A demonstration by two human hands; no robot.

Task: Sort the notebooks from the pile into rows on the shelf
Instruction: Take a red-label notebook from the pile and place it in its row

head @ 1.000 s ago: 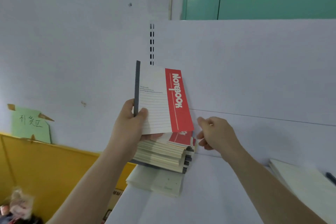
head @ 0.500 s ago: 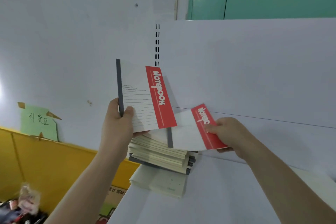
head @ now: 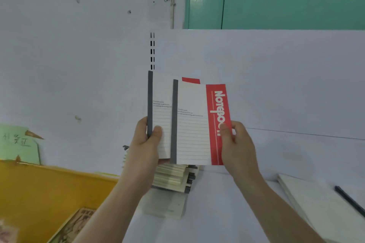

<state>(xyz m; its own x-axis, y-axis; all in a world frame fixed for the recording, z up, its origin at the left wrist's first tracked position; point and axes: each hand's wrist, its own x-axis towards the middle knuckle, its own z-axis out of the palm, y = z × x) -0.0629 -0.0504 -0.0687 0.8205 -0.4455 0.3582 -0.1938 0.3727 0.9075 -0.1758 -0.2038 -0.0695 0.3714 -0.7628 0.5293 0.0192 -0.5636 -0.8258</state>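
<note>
1. Since half a second ago, the second notebook (head: 194,124) has been lifted from the pile (head: 173,179) and brought upright, overlapping the first notebook (head: 161,116).
2. The first is pinched at its grey spine by the left hand (head: 147,144); the second is pinched at its red edge by the right hand (head: 236,144).
3. Thin, light, bendable covers are judged; a hold near the spine is advised.
4. Beyond, the shelf (head: 227,203) is seen.

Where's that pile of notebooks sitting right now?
The pile of notebooks sits centre-frame on the white shelf, below the two raised notebooks, beside the left hand.
</note>
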